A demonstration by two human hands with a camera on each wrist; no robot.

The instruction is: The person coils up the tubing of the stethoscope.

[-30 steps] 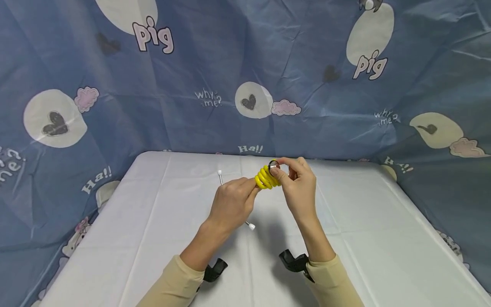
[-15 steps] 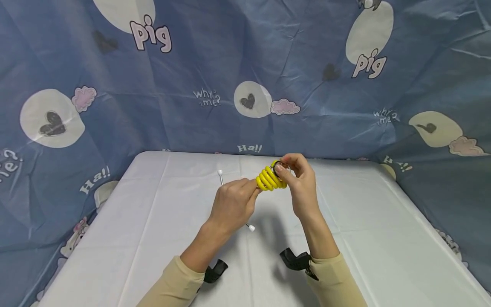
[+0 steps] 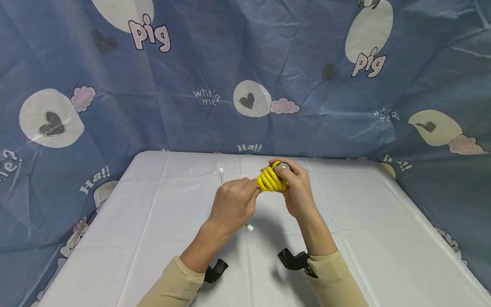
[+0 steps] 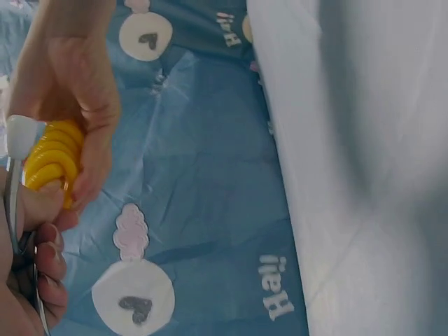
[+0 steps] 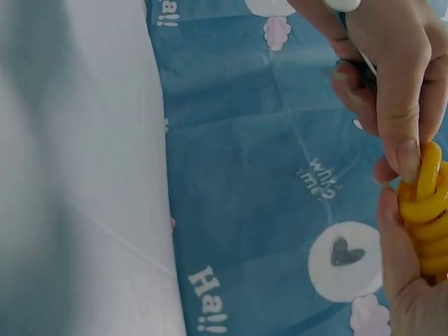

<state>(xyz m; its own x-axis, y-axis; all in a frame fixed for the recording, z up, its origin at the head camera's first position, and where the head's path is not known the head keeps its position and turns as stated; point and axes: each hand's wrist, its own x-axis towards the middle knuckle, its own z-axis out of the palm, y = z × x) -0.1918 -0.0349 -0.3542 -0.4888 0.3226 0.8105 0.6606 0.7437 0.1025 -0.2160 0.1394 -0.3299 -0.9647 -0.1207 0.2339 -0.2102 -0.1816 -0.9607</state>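
Observation:
A bright yellow coiled cable [image 3: 270, 180] is held between both hands above the table. At its far end a round silver piece [image 3: 284, 165] with a dark rim shows; my right hand [image 3: 300, 194] grips that end, thumb on top. My left hand [image 3: 232, 204] pinches the near end between thumb and index finger. Its other fingers curl round a thin metal rod with white tips [image 4: 21, 136], which crosses behind the hand in the head view. Most of the rod's middle is hidden by the left hand. In the right wrist view the coil [image 5: 425, 234] is cut by the frame edge.
A white-covered table [image 3: 368, 204] lies under the hands. Blue printed fabric [image 3: 192, 64] hangs behind it and along the sides. A black wrist mount [image 3: 293, 259] is on the right wrist, another black mount [image 3: 216, 270] on the left.
My right hand has shifted its fingers round the coil's far end, from pinching the dark-rimmed piece to gripping beneath with the thumb on top. The left hand has barely moved.

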